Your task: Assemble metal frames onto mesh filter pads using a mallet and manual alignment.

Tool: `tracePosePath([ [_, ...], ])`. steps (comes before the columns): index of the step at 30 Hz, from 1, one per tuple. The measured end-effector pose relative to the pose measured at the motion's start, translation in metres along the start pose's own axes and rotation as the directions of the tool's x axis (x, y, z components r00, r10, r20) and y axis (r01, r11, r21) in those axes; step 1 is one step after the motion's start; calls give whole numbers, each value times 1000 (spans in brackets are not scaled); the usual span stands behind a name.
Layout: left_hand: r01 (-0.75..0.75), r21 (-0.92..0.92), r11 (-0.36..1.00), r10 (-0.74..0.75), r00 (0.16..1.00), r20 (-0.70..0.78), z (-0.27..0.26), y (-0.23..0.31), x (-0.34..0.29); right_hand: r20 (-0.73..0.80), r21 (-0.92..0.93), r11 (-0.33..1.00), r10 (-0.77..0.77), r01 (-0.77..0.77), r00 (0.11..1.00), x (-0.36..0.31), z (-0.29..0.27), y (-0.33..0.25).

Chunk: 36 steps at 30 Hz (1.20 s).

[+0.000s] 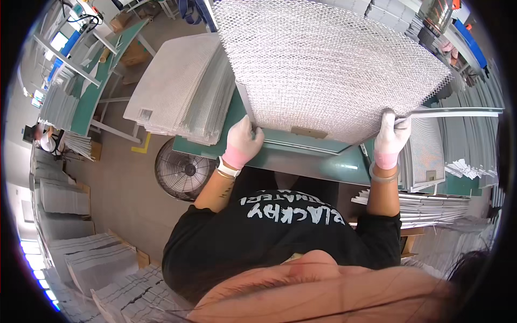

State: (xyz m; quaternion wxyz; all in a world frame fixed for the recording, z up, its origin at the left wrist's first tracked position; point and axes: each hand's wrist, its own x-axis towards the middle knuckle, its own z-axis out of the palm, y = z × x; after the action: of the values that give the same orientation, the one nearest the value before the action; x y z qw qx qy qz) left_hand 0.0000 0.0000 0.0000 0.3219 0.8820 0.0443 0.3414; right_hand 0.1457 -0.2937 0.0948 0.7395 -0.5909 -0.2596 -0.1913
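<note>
A large silvery metal mesh sheet (328, 64) stands tilted over the workbench in front of me. Along its left and near edges runs a thin metal frame strip (304, 146). On the right, the strip's arm (458, 112) sticks out, angled away from the mesh. My left hand (245, 142), in a white and pink glove, is closed at the near left corner of the frame. My gloved right hand (391, 137) is closed, thumb up, on the strip near the mesh's right edge. A small tan label (309, 132) shows at the mesh's near edge.
A stack of mesh panels (175, 86) stands left on the green workbench (328, 163). More finished-looking panels (425, 151) and metal strips (466, 129) lie at the right. A floor fan (184, 169) is at the lower left. Another person (49, 141) sits far left.
</note>
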Motion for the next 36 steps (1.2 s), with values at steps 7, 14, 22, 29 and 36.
tracePosePath([
  [7, 170, 77, 982, -154, 972, -175, 18, 14, 7, -42, -29, 999, -41, 40, 998, -2, 9, -7],
  [14, 41, -19, 999, -38, 991, 131, -9, 7, 6, -70, -90, 995, -43, 36, 997, -2, 8, -2],
  [22, 29, -27, 999, -22, 972, 233, -19, -5, 10, -70, -84, 996, -40, 34, 997, -1, 11, -7],
  [29, 31, 46, 998, -37, 992, 124, -10, -2, 8, -60, -40, 999, -39, 37, 997, -3, 6, -2],
  [36, 101, 141, 985, -78, 984, -160, 17, 4, 11, -70, -8, 998, -69, 68, 995, -5, 11, -7],
])
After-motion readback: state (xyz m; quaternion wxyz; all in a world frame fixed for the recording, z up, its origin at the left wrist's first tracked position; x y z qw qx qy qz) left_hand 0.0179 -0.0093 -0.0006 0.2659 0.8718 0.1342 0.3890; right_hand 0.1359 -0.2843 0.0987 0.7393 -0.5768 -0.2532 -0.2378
